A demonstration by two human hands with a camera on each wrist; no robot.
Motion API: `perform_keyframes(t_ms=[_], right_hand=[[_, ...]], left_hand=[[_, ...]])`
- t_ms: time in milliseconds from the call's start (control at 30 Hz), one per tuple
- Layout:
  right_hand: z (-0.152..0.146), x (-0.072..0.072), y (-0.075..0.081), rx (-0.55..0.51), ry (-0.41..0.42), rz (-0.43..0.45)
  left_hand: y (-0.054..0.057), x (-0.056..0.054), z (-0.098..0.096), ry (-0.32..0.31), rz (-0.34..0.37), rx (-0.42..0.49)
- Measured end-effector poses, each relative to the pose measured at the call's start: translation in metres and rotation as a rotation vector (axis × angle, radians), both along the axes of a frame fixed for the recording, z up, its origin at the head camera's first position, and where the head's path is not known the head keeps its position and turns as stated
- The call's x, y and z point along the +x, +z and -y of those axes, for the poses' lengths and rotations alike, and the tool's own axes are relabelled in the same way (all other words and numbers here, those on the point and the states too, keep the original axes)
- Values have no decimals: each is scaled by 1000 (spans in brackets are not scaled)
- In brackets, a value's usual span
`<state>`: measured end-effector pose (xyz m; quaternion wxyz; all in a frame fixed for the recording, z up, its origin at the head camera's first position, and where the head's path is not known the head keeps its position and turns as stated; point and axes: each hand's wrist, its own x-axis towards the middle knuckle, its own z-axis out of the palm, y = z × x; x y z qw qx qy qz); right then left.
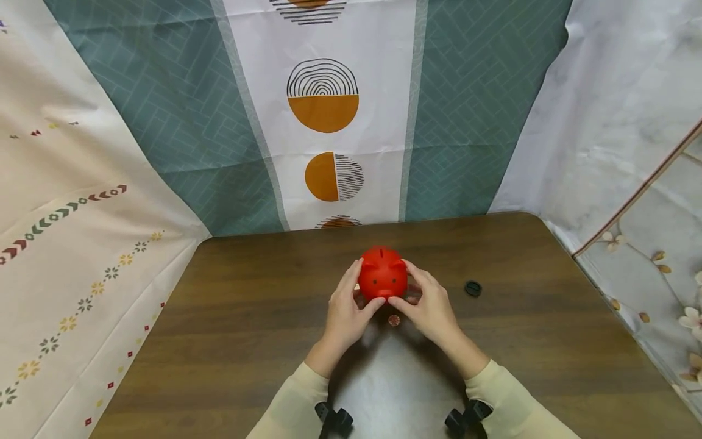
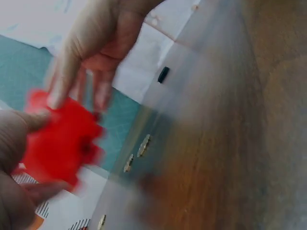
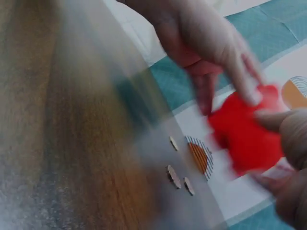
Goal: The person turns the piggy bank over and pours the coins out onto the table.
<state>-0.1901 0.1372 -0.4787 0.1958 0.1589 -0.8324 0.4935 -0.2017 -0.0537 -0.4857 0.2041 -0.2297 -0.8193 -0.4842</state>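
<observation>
A red piggy bank [image 1: 382,274] is held between both hands, its snout toward me and its coin slot on top. My left hand [image 1: 347,308] grips its left side and my right hand [image 1: 429,305] its right side, with the thumbs meeting near the snout. Both wrist views show the bank lifted off the table, blurred. Under it lie several small coins, among them one copper-coloured coin [image 1: 394,320] just below the snout. A round black plug [image 1: 473,288] lies to the right of the right hand.
The brown wooden table [image 1: 247,341] extends around the hands. Behind it hangs a green and white patterned cloth [image 1: 378,122]. More patterned cloth hangs at the left [image 1: 71,244] and right [image 1: 614,122] of the table.
</observation>
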Motion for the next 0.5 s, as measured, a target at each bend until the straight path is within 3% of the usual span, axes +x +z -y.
perform_keyframes(t_ms=[100,167,200,300,367,500], right_hand=[[0,1,8,-21,12,-273],[-1,0,11,-16,12,-324],[-2,0,12,-12,14,-296],[-7,-1,2,27,20,-55],[-9,-3,-3,56,13,50],[-8,-4,-6,56,13,89]], left_hand=[[7,2,-2,-9,-249,68],[9,2,-3,-5,-289,84],[10,3,-3,-12,-252,86],[4,3,-2,-8,13,41],[3,2,0,-9,137,12],[2,0,1,-14,191,-10]])
